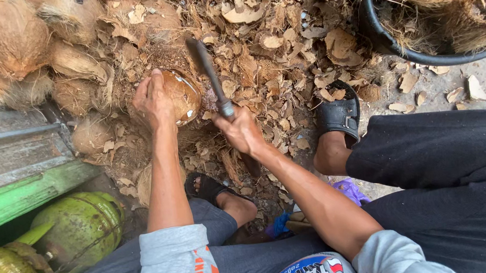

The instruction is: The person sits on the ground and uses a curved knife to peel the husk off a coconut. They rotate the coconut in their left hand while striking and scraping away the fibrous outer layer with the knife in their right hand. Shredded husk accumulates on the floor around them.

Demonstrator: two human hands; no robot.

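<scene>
Your right hand (241,132) is wrapped tight around the handle of a machete (208,68), blade running up toward 11 o'clock from your fist. Your left hand (153,100) is clamped over the half-husked coconut (182,95), fingers curled on its top and left side. The nut sits at about 10 o'clock from the knife hand, just left of the blade and right beside it. Husk scraps (281,44) all around, whole coconuts (5,37) piled at upper left, black tub (382,37) at 1 o'clock.
</scene>
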